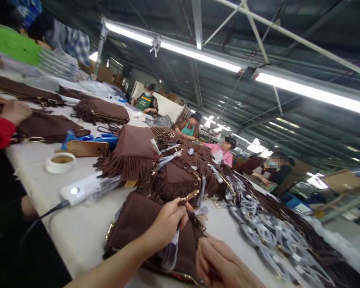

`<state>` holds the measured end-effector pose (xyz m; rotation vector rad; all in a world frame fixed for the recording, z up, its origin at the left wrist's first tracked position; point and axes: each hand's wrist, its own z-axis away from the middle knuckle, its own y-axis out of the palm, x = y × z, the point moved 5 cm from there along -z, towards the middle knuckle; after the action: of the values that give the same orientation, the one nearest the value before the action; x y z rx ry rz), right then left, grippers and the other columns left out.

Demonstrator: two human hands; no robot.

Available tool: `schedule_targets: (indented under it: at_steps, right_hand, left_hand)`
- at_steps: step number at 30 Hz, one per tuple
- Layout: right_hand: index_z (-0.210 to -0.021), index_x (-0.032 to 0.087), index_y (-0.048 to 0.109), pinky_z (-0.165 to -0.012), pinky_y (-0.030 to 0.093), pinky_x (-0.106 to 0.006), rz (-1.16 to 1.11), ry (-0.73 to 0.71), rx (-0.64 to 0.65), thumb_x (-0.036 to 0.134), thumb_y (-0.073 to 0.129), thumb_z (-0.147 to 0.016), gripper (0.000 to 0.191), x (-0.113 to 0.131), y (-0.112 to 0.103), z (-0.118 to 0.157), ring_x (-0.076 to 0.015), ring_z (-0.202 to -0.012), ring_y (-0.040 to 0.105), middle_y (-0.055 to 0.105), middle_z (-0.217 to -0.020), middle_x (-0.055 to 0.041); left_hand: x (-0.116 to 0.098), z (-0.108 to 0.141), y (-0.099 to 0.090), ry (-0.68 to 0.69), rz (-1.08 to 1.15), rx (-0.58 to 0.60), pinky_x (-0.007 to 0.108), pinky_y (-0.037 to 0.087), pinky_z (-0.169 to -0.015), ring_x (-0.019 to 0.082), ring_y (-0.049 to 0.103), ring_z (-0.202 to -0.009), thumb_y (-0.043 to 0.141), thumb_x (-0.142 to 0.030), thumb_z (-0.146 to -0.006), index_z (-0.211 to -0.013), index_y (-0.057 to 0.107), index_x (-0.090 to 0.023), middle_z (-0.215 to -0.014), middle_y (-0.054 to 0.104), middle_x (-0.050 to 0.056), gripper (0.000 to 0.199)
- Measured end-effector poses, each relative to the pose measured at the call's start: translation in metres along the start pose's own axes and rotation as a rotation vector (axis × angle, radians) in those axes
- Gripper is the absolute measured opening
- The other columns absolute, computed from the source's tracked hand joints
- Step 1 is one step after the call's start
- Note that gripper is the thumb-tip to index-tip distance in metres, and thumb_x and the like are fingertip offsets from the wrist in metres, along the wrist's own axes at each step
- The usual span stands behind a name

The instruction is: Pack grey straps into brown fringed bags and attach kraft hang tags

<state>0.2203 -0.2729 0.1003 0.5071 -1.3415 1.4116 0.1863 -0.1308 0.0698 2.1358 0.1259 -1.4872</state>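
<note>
A brown fringed bag (135, 220) lies flat on the white table (87, 224) in front of me. Above it my left hand (171, 220) pinches a strap end with a gold clasp (189, 196). A clear plastic-wrapped piece (170, 254) hangs below that hand over the bag. At the bag's right edge is my right hand (216, 260), its fingers curled together; what it holds, if anything, is hidden.
Brown fringed bags (138, 148) are piled behind. Plastic-wrapped straps (267, 232) lie to the right. On the left are a tape roll (61, 163), a phone (88, 148), a white corded device (84, 188) and another person's hand (16, 111). People sit farther back.
</note>
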Motion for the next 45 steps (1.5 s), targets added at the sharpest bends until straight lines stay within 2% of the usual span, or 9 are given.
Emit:
schedule_targets:
  at_steps: [4,16,22,26,30,34,38,41,45]
  right_hand:
    - [-0.063,0.02,0.043,-0.035,0.016,-0.017,-0.274,0.142,0.128,0.062,0.048,-0.087,0.049,0.013,0.012,-0.001,-0.0023,-0.035,0.028,0.048,-0.055,0.0042]
    - [-0.062,0.02,0.045,-0.028,0.017,-0.014,-0.397,0.302,0.103,0.055,0.057,-0.078,0.041,-0.007,0.006,-0.023,-0.0005,-0.026,0.024,0.051,-0.046,0.0064]
    - [-0.064,0.02,0.043,-0.029,0.015,-0.015,-0.416,0.243,0.109,0.066,0.062,-0.073,0.051,-0.002,-0.004,-0.024,0.0001,-0.028,0.024,0.05,-0.048,0.0067]
    - [-0.068,0.02,0.043,-0.031,0.014,-0.015,-0.416,0.215,0.081,0.068,0.059,-0.077,0.052,-0.006,-0.009,-0.026,-0.0003,-0.03,0.022,0.048,-0.048,0.0084]
    - [-0.072,0.018,0.048,-0.033,0.018,-0.015,-0.319,0.136,-0.026,0.068,0.055,-0.082,0.052,-0.009,-0.019,-0.023,-0.0015,-0.034,0.032,0.051,-0.054,0.0065]
    - [-0.076,0.016,0.055,-0.042,0.038,-0.017,-0.218,0.017,-0.186,0.061,0.059,-0.084,0.046,-0.011,-0.029,-0.01,-0.0067,-0.045,0.049,0.056,-0.057,0.0036]
    - [-0.083,0.017,0.058,-0.051,0.052,-0.025,-0.094,-0.2,-0.742,0.054,0.065,-0.082,0.038,-0.009,-0.044,0.015,-0.0128,-0.051,0.059,0.061,-0.059,0.0014]
    - [-0.094,0.018,0.061,-0.056,0.055,-0.028,0.073,-0.413,-1.07,0.043,0.065,-0.086,0.027,0.003,-0.043,0.031,-0.0129,-0.058,0.065,0.07,-0.092,-0.0064]
    - [-0.117,0.02,0.056,-0.054,0.053,-0.026,0.198,-0.574,-0.974,0.032,0.061,-0.09,0.031,0.022,-0.033,0.021,-0.0113,-0.057,0.063,0.07,-0.095,-0.0039]
  left_hand:
    - [0.003,0.003,0.011,-0.013,-0.026,0.053,0.024,0.024,-0.048,0.009,0.032,-0.047,0.045,-0.042,-0.083,-0.088,0.052,-0.015,-0.05,0.04,-0.009,0.028]
    - [0.005,0.006,0.018,-0.038,-0.082,0.067,0.023,0.032,-0.055,0.01,0.038,-0.053,0.046,-0.04,-0.088,-0.09,0.055,-0.015,-0.057,0.044,-0.006,0.026]
    - [-0.008,0.011,0.02,0.052,-0.094,0.123,0.029,0.043,-0.09,0.019,0.058,-0.096,0.048,-0.014,-0.076,-0.119,0.06,-0.02,-0.099,0.066,0.002,0.045]
    - [-0.012,0.007,0.025,0.009,-0.05,0.118,0.03,0.043,-0.088,0.022,0.058,-0.096,0.051,-0.027,-0.081,-0.102,0.069,-0.016,-0.099,0.068,0.004,0.03]
    - [-0.019,-0.004,0.028,0.1,-0.221,0.042,0.027,0.042,-0.074,0.017,0.055,-0.076,0.056,-0.031,-0.082,-0.069,0.066,-0.016,-0.073,0.061,0.002,0.023]
    - [-0.031,-0.016,0.029,0.274,-0.421,0.048,0.025,0.039,-0.071,0.015,0.054,-0.073,0.057,-0.021,-0.082,-0.063,0.061,-0.016,-0.072,0.059,0.0,0.02]
    - [-0.045,-0.024,0.023,0.359,-0.556,-0.01,0.024,0.037,-0.067,0.013,0.051,-0.07,0.058,-0.015,-0.081,-0.062,0.06,-0.016,-0.069,0.054,-0.001,0.02]
    - [-0.058,-0.021,0.03,0.418,-0.553,0.059,0.023,0.036,-0.063,0.012,0.049,-0.069,0.06,-0.013,-0.08,-0.064,0.061,-0.016,-0.071,0.052,-0.002,0.017]
    - [-0.081,-0.008,0.056,0.527,-0.518,0.233,0.023,0.041,-0.069,0.012,0.051,-0.076,0.061,-0.014,-0.084,-0.064,0.06,-0.016,-0.076,0.053,-0.001,0.02]
